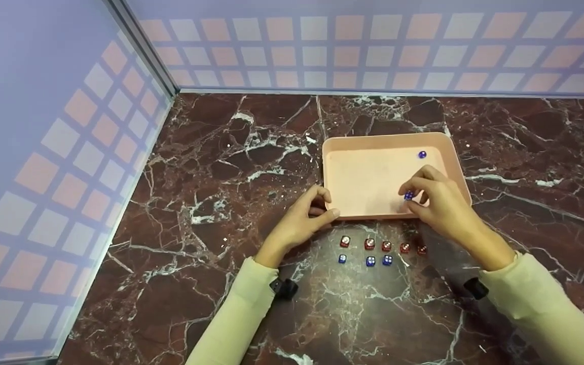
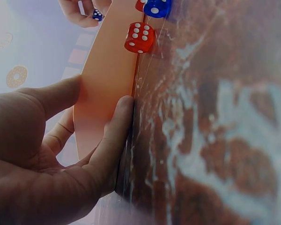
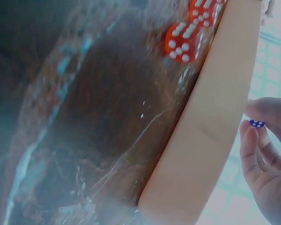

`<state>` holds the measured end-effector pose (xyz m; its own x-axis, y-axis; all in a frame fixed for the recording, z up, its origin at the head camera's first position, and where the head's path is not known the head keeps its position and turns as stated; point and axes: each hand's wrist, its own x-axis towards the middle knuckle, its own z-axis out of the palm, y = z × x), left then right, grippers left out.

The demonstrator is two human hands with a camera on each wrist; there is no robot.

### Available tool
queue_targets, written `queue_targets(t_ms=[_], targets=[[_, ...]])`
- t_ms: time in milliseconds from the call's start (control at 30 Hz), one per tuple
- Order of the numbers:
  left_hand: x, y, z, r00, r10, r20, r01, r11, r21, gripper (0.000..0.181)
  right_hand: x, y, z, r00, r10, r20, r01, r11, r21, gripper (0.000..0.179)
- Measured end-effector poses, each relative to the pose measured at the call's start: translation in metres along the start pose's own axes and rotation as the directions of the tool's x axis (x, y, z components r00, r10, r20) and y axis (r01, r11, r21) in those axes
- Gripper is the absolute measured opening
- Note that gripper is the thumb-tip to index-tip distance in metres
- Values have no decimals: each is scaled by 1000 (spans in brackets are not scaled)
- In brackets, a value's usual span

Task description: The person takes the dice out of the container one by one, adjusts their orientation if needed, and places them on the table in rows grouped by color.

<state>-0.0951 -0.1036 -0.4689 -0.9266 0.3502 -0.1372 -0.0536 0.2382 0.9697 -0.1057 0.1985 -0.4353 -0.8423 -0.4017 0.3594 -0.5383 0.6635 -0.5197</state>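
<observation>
A shallow peach tray [image 1: 363,177] lies on the table. My left hand [image 1: 304,215] holds its near left corner, thumb along the front wall and fingers bent at the left side. Above the tray's right part, my right hand [image 1: 439,203] pinches a blue die [image 1: 409,195] between thumb and fingertips. In the right wrist view, the pinched die [image 3: 257,123] shows white dots past the tray's rim. Another blue die [image 1: 422,154] rests inside the tray near the far right corner.
In front of the tray stands a row of several red dice [image 1: 369,244]. Closer to me are 3 blue dice [image 1: 370,261]. The dark marbled tabletop [image 1: 241,203] meets a checkered back wall [image 1: 353,56] and a left side panel [image 1: 59,167].
</observation>
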Motion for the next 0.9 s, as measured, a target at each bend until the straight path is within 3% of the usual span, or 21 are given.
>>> queue_targets(t_ms=[233, 667, 900], targets=[[1, 1, -1, 1000, 13, 7, -13, 1000, -9, 24, -12, -14, -2, 996, -83, -37, 85, 996, 38, 27], [0, 0, 1, 1000, -12, 3, 12, 999, -38, 25, -42, -22, -3, 995, -100, -4, 100, 992, 70, 33], [0, 1, 1, 1000, -14, 2, 14, 999, -39, 26, -58, -23, -5, 991, -128, 27, 127, 991, 39, 50]])
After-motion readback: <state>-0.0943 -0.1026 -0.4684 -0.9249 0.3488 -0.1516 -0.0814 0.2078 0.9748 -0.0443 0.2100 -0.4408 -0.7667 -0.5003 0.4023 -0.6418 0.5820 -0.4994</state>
